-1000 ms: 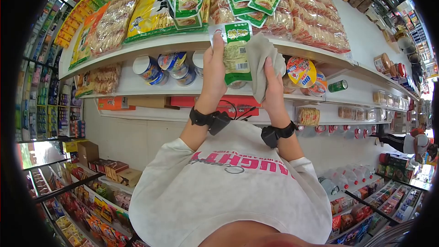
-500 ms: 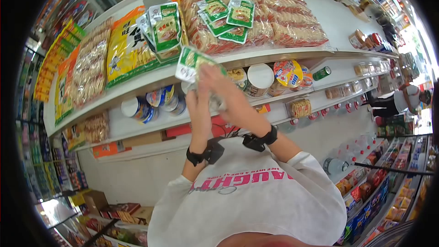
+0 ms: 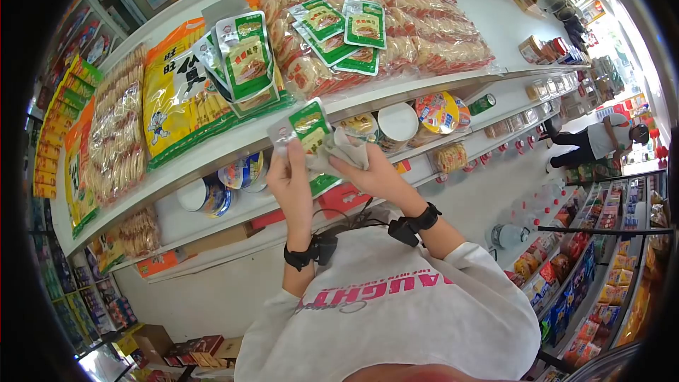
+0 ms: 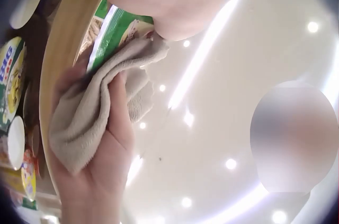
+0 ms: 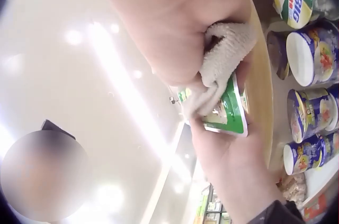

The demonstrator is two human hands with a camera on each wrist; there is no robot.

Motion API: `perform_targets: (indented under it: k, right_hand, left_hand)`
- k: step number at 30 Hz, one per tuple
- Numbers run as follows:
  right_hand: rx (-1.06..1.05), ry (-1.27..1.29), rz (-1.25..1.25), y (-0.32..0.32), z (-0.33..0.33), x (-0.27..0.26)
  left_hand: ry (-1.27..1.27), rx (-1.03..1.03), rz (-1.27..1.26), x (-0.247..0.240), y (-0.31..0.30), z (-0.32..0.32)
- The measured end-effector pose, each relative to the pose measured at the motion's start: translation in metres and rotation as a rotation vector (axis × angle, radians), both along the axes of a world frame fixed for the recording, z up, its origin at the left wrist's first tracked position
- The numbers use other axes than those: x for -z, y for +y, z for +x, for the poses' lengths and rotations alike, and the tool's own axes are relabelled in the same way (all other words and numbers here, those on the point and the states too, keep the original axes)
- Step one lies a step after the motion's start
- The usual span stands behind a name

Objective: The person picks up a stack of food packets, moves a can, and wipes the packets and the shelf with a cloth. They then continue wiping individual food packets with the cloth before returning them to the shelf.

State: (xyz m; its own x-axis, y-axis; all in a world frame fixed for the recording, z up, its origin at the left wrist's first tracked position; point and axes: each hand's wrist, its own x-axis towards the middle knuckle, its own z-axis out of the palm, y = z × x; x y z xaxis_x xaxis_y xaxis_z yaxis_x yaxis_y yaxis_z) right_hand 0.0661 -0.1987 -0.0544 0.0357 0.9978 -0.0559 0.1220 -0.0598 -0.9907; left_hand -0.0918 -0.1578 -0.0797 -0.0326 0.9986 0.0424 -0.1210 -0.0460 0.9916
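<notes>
Mid-frame, the left hand (image 3: 292, 182) pinches the green packet (image 3: 310, 127) and the right hand (image 3: 375, 172) clutches a cloth (image 3: 348, 150) against it; a hard wipe could knock the packet loose.

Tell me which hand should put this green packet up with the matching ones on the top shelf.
Left, most likely. The left hand grips the green packet and is just below the shelved packets. The right hand is occupied, holding the grey cloth against the packet.
</notes>
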Motion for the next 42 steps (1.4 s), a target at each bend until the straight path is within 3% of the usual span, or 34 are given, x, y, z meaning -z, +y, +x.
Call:
perform_targets:
  k: [2,7,9,10,13,14,17,18,21,22,25,28,31,35,42]
  right_hand:
    - [0.113,-0.067,0.068,0.003,0.01,0.005]
    - [0.302,0.022,0.061,0.026,0.052,0.017]
    - [0.333,0.04,0.172,0.038,0.064,0.019]
    - [0.295,0.142,0.108,0.042,0.071,0.014]
    - [0.347,0.034,0.321,0.066,0.088,0.002]
    - [0.346,0.086,0.35,0.077,0.095,-0.002]
    - [0.34,0.228,0.392,0.105,0.113,-0.015]
    - [0.367,0.201,0.497,0.106,0.114,-0.021]
    - [0.436,0.082,0.617,0.112,0.124,0.001]
    - [0.437,0.136,0.599,0.109,0.126,0.009]
    - [0.331,0.271,0.404,0.086,0.138,0.0]
    - [0.36,0.344,0.444,0.082,0.13,-0.005]
    - [0.278,0.361,0.403,0.082,0.127,0.0]
    - [0.184,0.38,0.329,0.078,0.122,0.007]
    - [0.291,0.367,0.466,0.072,0.112,0.005]
  left_hand:
    - [0.037,0.112,0.038,0.003,0.006,0.009]
    - [-0.152,0.197,0.114,-0.008,0.013,0.047]
    - [-0.107,0.24,0.147,-0.011,0.018,0.059]
    - [-0.058,0.24,0.207,0.009,0.027,0.064]
    - [0.219,0.127,0.446,0.003,0.052,0.083]
    - [0.195,0.196,0.342,-0.013,0.059,0.087]
    - [0.804,-0.117,0.877,-0.028,0.099,0.111]
    - [0.684,-0.05,0.776,-0.031,0.1,0.118]
    - [0.631,-0.096,0.756,-0.031,0.107,0.108]
    - [0.707,-0.201,0.815,-0.041,0.102,0.102]
    - [0.629,-0.523,0.824,-0.037,0.119,0.068]
    - [0.699,-0.807,0.868,-0.05,0.14,0.047]
    - [0.589,-0.579,0.606,-0.048,0.153,0.026]
    - [0.793,-0.641,0.669,-0.051,0.144,0.031]
    - [0.841,-0.725,0.841,-0.057,0.124,0.035]
